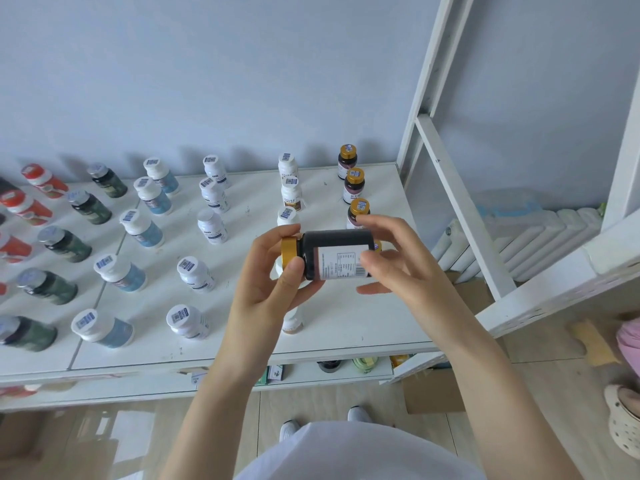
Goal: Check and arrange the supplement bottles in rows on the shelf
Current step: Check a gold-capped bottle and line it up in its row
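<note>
Above the white shelf [346, 327], a gold-capped dark bottle [336, 249] lies sideways between both hands, seemingly for a label check.
Shelved bottles [138, 230] stand sorted by kind, coded stickers [187, 265] on caps; left hand [273, 282] grips the cap end, right hand [398, 268] pinches the base; the barcoded label [341, 263] faces up, its print too small to read.

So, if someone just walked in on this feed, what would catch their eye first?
The dark gold-capped bottle, held sideways over the shelf: left hand at its cap, right hand at its base. Around it, other bottles stand in colour-sorted rows.
</note>
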